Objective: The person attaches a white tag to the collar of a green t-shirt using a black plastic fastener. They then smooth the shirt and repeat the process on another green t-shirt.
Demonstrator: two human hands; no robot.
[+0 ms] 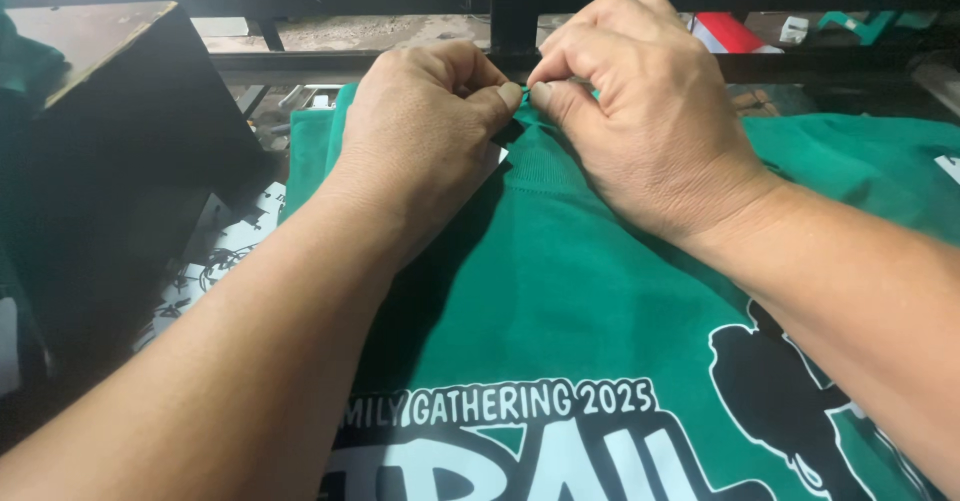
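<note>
Fabric is bunching between two sets of fingertips at the top of a green shirt [600, 291], which is lying flat and spread out in front of the person, its printed side up with white and black lettering and a dark figure showing near the bottom edge of the view. The left hand [425, 136] is curling into a loose fist, thumb and forefinger closing on the cloth at the collar [545, 156], and the right hand [640, 111] is meeting it from the other side, its thumb and forefinger pinching the same spot so that the two grips are almost touching. Both forearms are resting over the shirt, likely keeping the body of it from sliding while the neck edge is being worked. What is between the fingers besides cloth is too small to tell. A dark metal frame [520, 6] is running across just beyond the hands, a dark box-like stand [120, 111] is sitting to the left, and black-and-white printed sheets [225, 251] are peeking out beside the shirt's left edge.
</note>
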